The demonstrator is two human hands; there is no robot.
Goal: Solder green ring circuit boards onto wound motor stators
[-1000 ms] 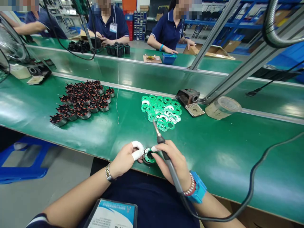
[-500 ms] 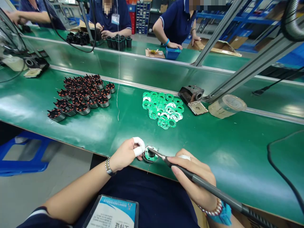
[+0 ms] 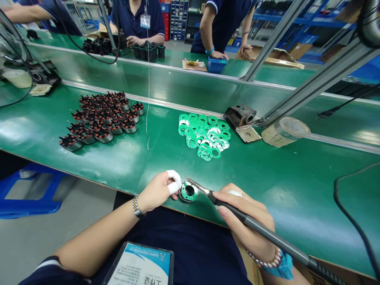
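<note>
My right hand is closed around the dark handle of a soldering iron. Its metal tip reaches the upper edge of a green ring-shaped circuit board. That board lies on top of a motor stator near the table's front edge. At the stator's left side is my left hand, white covers on thumb and forefinger. Those two are pinched together close to the board, and what they hold is too small to make out. Lower fingertips of that hand touch the stator's side.
Several copper-wound stators stand grouped at left. Loose green ring boards lie in a pile ahead. A thin wire hangs down between them. Behind right are a soldering iron stand, a sponge and a plastic tub. Co-workers occupy the opposite bench.
The soldering iron tip has moved from over the board's centre hole up to its upper edge, my right hand shifting slightly right. My left hand and the stator stay nearly still.
</note>
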